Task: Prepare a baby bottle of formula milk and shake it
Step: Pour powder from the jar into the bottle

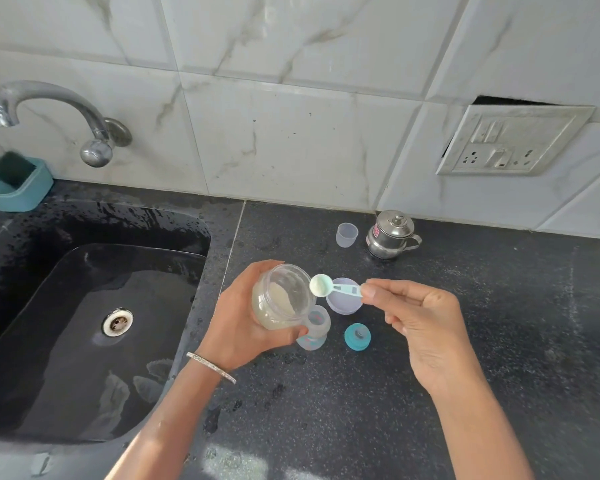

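My left hand (238, 315) grips a clear plastic jar of pale formula powder (282, 295), tilted with its open mouth toward the right. My right hand (420, 313) pinches the handle of a light teal scoop (329, 287); its bowl, holding white powder, sits at the jar's rim. Below the jar stands the open baby bottle (316, 329) on the black counter, partly hidden by the jar. The teal bottle ring with its teat (357, 336) lies to the bottle's right. A pale lilac jar lid (343, 303) rests under the scoop.
A small clear cup (346, 234) and a lidded steel pot (391, 234) stand near the wall. A black sink (94, 320) with a chrome tap (49, 112) fills the left. A teal sponge holder (14, 185) hangs at far left. A socket plate (510, 140) is on the tiles.
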`<state>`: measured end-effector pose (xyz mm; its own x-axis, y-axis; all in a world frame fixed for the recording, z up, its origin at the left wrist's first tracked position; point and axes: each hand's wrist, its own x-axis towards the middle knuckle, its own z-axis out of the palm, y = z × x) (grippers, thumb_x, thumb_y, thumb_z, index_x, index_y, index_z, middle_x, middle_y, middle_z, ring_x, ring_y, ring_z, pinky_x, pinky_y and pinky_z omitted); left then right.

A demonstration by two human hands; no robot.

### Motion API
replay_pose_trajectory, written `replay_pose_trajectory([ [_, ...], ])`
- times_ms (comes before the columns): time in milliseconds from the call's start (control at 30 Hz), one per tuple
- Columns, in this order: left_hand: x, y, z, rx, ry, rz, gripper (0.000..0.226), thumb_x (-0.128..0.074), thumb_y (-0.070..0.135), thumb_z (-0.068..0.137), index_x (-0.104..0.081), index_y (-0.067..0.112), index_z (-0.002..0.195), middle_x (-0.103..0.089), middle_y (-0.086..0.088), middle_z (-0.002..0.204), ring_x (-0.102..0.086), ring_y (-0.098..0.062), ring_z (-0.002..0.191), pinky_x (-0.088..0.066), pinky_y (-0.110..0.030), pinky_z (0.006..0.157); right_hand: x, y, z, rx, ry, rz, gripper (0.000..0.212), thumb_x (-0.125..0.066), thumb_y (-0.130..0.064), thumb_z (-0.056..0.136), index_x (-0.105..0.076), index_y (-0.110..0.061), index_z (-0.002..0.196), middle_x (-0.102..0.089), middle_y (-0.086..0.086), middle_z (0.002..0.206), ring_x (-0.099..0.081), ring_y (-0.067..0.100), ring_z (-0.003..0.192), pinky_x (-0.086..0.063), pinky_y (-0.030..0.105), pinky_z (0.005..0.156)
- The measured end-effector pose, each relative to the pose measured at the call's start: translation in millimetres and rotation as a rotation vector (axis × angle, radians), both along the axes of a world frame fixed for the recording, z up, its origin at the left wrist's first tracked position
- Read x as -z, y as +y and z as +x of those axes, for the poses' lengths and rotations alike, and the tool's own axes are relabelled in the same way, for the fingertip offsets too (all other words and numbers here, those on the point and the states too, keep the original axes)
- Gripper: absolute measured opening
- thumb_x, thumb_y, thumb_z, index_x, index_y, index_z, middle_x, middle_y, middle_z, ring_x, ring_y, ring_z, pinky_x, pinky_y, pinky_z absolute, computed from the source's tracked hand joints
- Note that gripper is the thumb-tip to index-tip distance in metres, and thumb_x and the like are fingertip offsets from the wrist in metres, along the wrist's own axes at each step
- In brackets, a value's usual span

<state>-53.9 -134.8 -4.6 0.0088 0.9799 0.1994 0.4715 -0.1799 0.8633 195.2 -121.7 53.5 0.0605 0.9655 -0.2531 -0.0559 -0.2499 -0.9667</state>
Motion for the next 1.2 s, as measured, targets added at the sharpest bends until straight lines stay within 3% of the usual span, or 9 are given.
replay_pose_trajectory([
  [100,3.7,-2.9,-4.5,-0.039,-0.03,-0.03,0.088,-0.093,0.054,0.05,-0.053,0.037,0.126,-0.065,0.023,0.121,-0.06,0.002,0.114,-0.041,-0.005,0.088,4.6,-2.0,5.5,0.053,-0.037,-0.007,0.027,-0.094,-0.031,0.06,-0.087,-0.024,0.085,-0.083,0.0,0.082,-0.053,-0.002,0.055,-0.045,0.024,0.07],
  [200,8.5,-6.4,-8.8,-0.091,-0.055,-0.054,0.088,-0.091,0.057,0.048,-0.054,0.036,0.126,-0.066,0.021,0.118,-0.061,0.0,0.113,-0.045,-0.013,0.091,16.1,-4.5,5.5,0.057,-0.137,0.029,0.015,-0.094,-0.019,0.071,-0.086,-0.023,0.082,-0.083,0.002,0.08,-0.063,0.001,0.058,-0.049,0.02,0.067],
  [300,12.0,-9.7,-10.9,-0.123,-0.074,-0.068,0.088,-0.09,0.058,0.048,-0.054,0.036,0.125,-0.067,0.02,0.117,-0.061,0.002,0.111,-0.043,-0.006,0.088,33.4,-8.6,0.7,0.052,-0.254,0.084,0.013,-0.092,-0.014,0.076,-0.086,-0.025,0.078,-0.081,0.0,0.073,-0.068,0.004,0.061,-0.053,0.018,0.064],
  [400,14.6,-12.2,-11.3,-0.13,-0.084,-0.079,0.088,-0.092,0.055,0.048,-0.053,0.036,0.125,-0.067,0.019,0.117,-0.06,0.002,0.112,-0.041,-0.002,0.086,50.0,-10.6,-5.4,0.057,-0.358,0.131,0.014,-0.092,-0.015,0.077,-0.085,-0.027,0.076,-0.079,-0.005,0.068,-0.064,0.006,0.058,-0.051,0.024,0.064],
  [533,16.1,-14.1,-11.0,-0.126,-0.088,-0.076,0.087,-0.091,0.056,0.049,-0.054,0.037,0.125,-0.066,0.02,0.117,-0.061,0.0,0.112,-0.043,-0.006,0.087,61.2,-10.2,-13.0,0.041,-0.499,0.219,0.016,-0.092,-0.014,0.077,-0.083,-0.026,0.077,-0.078,-0.013,0.07,-0.072,0.014,0.063,-0.061,0.043,0.068],
  [600,16.1,-14.1,-10.5,-0.123,-0.095,-0.071,0.086,-0.091,0.057,0.05,-0.054,0.036,0.124,-0.065,0.022,0.116,-0.061,0.0,0.112,-0.043,-0.005,0.087,63.7,-12.4,-15.0,0.014,-0.602,0.308,0.014,-0.092,-0.015,0.077,-0.083,-0.026,0.079,-0.078,-0.016,0.071,-0.072,0.013,0.064,-0.062,0.046,0.066],
  [800,16.0,-14.7,-11.2,-0.124,-0.111,-0.066,0.084,-0.092,0.056,0.051,-0.054,0.038,0.124,-0.063,0.028,0.116,-0.059,0.004,0.112,-0.041,-0.001,0.085,69.1,-21.5,-13.1,-0.05,-0.895,0.681,0.014,-0.093,-0.004,0.074,-0.082,-0.011,0.078,-0.08,-0.007,0.078,-0.065,0.014,0.055,-0.056,0.035,0.048],
  [1000,17.2,-13.6,-12.3,-0.128,-0.104,-0.074,0.083,-0.094,0.052,0.052,-0.053,0.039,0.123,-0.063,0.028,0.117,-0.059,0.006,0.112,-0.04,0.0,0.084,74.6,-26.6,-12.2,-0.091,-0.965,0.844,0.023,-0.093,0.01,0.066,-0.081,-0.006,0.078,-0.082,0.002,0.086,-0.079,0.016,0.076,-0.062,0.027,0.065],
  [1200,18.7,-12.8,-11.8,-0.129,-0.103,-0.07,0.083,-0.096,0.046,0.053,-0.054,0.036,0.124,-0.064,0.025,0.117,-0.059,0.004,0.112,-0.04,0.0,0.084,78.1,-28.1,-10.3,-0.087,-0.954,0.837,0.022,-0.091,0.012,0.069,-0.081,-0.005,0.078,-0.081,0.004,0.091,-0.078,0.018,0.081,-0.063,0.03,0.067],
])
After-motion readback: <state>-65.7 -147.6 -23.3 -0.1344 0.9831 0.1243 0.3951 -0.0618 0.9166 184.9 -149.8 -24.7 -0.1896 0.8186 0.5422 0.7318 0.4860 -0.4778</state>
